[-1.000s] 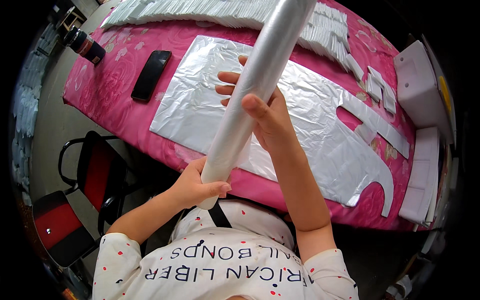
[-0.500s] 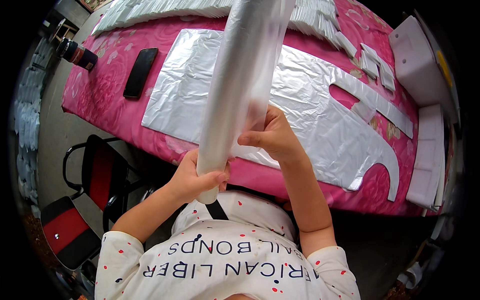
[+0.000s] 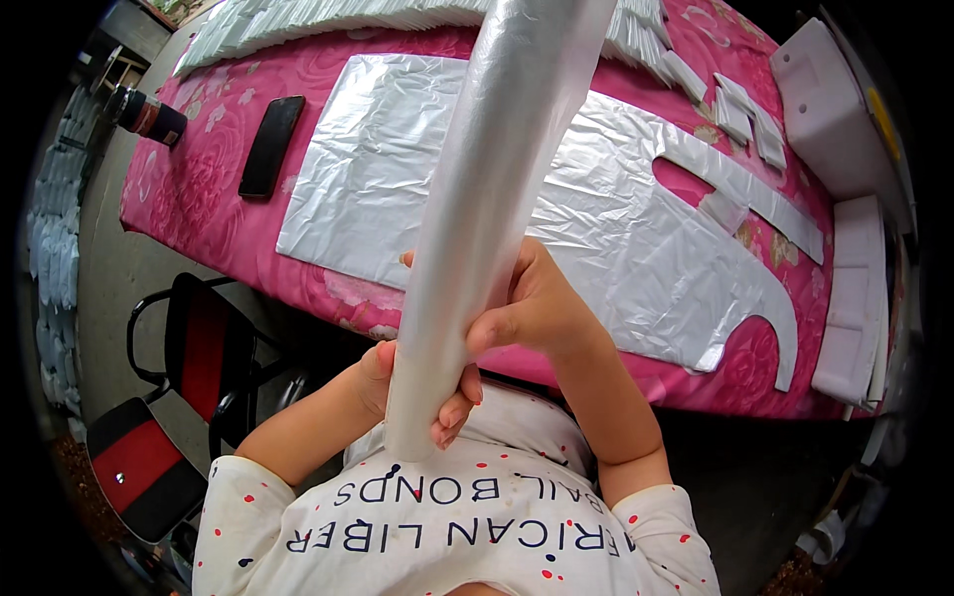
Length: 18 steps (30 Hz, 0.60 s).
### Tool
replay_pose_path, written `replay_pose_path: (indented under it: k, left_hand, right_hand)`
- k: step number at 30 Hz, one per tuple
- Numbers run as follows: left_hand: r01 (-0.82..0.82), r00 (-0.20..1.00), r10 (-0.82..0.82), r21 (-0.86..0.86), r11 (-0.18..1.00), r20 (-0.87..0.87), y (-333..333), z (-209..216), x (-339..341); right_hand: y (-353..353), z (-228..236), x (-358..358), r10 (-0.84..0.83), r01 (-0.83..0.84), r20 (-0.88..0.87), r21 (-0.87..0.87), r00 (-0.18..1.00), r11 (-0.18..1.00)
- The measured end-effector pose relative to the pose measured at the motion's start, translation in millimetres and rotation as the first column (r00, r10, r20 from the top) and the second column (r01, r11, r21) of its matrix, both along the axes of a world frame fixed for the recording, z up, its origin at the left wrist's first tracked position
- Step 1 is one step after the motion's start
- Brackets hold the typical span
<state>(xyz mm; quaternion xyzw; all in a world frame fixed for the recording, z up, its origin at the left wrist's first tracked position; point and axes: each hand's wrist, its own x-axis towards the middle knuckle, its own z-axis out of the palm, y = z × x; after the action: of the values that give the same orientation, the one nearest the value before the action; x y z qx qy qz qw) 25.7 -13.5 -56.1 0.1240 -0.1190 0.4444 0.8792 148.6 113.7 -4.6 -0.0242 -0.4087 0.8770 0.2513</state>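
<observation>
A long roll of clear plastic film (image 3: 467,189) stands tilted before me, its lower end close to my shirt and its upper end running out of the picture. My left hand (image 3: 422,392) is wrapped under the roll near that lower end, fingertips showing on its right side. Higher up, my right hand (image 3: 527,303) grips the roll from the right, thumb on the front and a fingertip showing past the left edge. Behind the roll, a flat silvery plastic apron (image 3: 616,228) lies spread on the table, its cut-out neck and straps toward the right.
A pink floral tablecloth (image 3: 189,209) covers the table. On it are a black phone (image 3: 271,147), a dark bottle (image 3: 147,115), a long row of folded white packets (image 3: 328,22) and a few loose ones (image 3: 735,114). White foam boxes (image 3: 830,109) stand right; red-black chairs (image 3: 144,462) left.
The roll has come down and closer to my body. My right hand has closed round it, and my left hand's grip has shifted, its thumb no longer across the front.
</observation>
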Motion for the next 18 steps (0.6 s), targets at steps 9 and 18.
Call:
replay_pose_path:
  k: [9,18]
  left_hand:
    - [-0.554,0.314,0.187,-0.020,0.832,-0.931,25,23,-10]
    - [-0.280,-0.040,-0.128,-0.112,0.954,-0.991,-5,23,-27]
  right_hand:
    - [-23,-15,14,-0.309,0.086,0.612,0.366,0.728,0.927]
    - [-37,1,47,-0.341,-0.096,0.698,0.505,0.630,0.858]
